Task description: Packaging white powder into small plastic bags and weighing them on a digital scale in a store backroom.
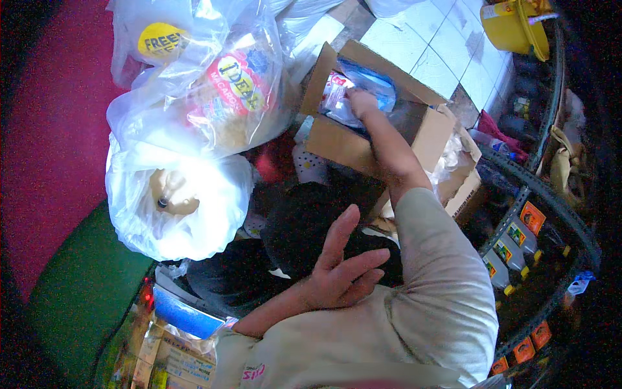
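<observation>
My right hand reaches down into an open cardboard box with its flaps raised. Its fingertips touch a white plastic packet with red print; whether they grip it is hard to see. Beside the hand inside the box is a clear and blue plastic pack. My left hand is held in front of my chest, thumb and fingers apart, with nothing in it. Dark cloth lies below it. Left of the box is a clear plastic bag with a printed macaroni pack.
A white plastic bag gapes around a pale item with a dark tip. At right, a curved rack holds yellow-capped bottles. A yellow bucket is beyond the white floor tiles. Another torn carton adjoins the box.
</observation>
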Demonstrator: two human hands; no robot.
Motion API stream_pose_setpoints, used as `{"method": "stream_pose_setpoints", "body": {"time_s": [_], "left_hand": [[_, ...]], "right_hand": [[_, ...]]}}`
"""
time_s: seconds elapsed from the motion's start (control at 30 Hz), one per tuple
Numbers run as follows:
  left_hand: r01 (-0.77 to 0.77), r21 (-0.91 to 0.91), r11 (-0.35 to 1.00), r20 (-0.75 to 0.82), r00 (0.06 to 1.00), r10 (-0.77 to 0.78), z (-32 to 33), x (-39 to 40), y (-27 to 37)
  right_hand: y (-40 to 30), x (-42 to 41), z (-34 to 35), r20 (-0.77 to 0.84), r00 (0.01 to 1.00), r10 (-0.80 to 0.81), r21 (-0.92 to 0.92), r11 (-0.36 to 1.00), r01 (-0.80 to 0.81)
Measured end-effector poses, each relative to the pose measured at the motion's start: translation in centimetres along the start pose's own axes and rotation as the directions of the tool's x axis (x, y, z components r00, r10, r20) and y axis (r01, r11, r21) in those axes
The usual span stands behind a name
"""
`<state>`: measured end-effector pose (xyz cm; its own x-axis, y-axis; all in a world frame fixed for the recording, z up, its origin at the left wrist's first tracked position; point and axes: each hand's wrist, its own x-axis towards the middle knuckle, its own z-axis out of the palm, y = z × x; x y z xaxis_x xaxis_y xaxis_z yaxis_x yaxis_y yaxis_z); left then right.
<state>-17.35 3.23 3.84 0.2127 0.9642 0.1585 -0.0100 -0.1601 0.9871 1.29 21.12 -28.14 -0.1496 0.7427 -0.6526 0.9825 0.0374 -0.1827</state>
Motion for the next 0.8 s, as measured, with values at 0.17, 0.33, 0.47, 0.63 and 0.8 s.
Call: {"method": "stream_pose_setpoints", "body": {"time_s": [0.17,0.33,0.47,0.63,0.8], "left_hand": [[-0.006,0.017,1.0,0.019,1.0,0.006,-0.4,-0.5,0.5],[-0.045,0.015,0.999,-0.01,0.999,0.045,-0.1,-1.0,0.7],[-0.042,0.063,0.997,-0.016,0.999,0.043,0.2,-1.4,1.1],[-0.032,0.166,0.986,0.003,0.999,0.032,0.2,-1.6,1.9],[-0.1,0.169,0.981,-0.044,0.993,0.109,1.0,-1.4,1.6]], "right_hand": [[3.1,-1.1,0.8,-0.076,0.975,0.21,0.15,0.969,-0.197],[2.8,-3.0,0.3,-0.233,0.946,0.225,0.417,0.902,-0.111],[2.0,-4.1,-0.3,-0.24,0.946,0.218,0.474,0.877,-0.082],[1.8,-5.6,-0.9,-0.393,0.904,0.17,0.35,0.937,-0.025],[2.2,-8.4,-3.0,-0.417,0.876,0.243,0.615,0.785,0.075]]}}
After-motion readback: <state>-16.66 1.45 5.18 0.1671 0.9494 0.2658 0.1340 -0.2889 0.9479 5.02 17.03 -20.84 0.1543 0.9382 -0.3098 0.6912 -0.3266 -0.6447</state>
